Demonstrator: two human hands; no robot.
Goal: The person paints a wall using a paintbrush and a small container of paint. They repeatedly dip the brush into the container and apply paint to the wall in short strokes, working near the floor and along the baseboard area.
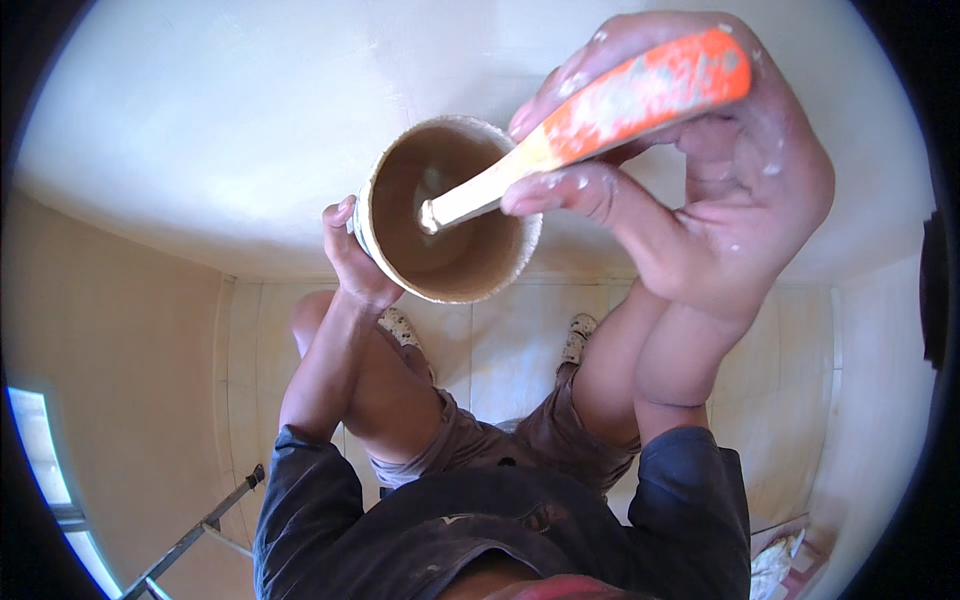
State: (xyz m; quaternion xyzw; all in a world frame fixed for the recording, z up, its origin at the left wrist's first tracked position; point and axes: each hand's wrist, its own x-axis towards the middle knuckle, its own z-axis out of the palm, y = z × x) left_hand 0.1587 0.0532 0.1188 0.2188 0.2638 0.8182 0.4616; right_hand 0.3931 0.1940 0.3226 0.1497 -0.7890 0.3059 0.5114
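My left hand (361,264) holds a round bucket (480,281) by its left side, thumb up near the rim. The bucket's mouth is tilted towards me; its rim is crusted with pale material and its inner wall is brownish. In my right hand (731,195) is a hand tool, perhaps a putty knife, with a worn orange and cream handle (615,105). I pinch this handle between thumb and fingers above the bucket. Its lower end points into the bucket, where the working end is too faint to make out. White smears mark the handle and my right fingers.
A pale wall (247,97) rises close in front of me, above a tiled floor (495,337). A ladder-like metal frame (202,529) stands at the lower left near a bright window (37,442). A whitish bag-like object (776,566) lies lower right. A dark object (932,292) is at the right edge.
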